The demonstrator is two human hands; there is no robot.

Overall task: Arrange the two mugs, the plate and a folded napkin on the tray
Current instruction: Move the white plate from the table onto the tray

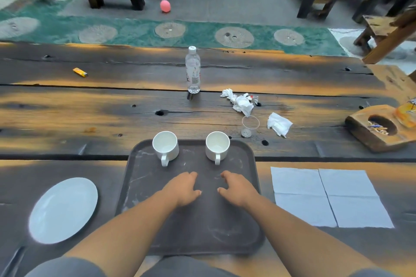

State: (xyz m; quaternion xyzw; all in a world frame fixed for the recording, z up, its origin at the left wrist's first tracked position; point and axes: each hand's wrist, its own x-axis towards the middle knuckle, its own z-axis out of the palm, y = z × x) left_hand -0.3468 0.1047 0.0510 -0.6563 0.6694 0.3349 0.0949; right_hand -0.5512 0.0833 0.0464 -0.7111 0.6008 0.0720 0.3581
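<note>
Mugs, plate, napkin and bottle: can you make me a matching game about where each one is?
Things:
1. two mugs
2. plate
3. napkin
4. water bottle

Places:
A. spread flat on the table, right of the tray
B. upright on the table, beyond the tray
C. on the far end of the tray
D. on the table, left of the tray

Pairs: 1-C, 2-D, 3-A, 4-B. Both mugs stand on the tray with handles pointing toward the person.
</note>
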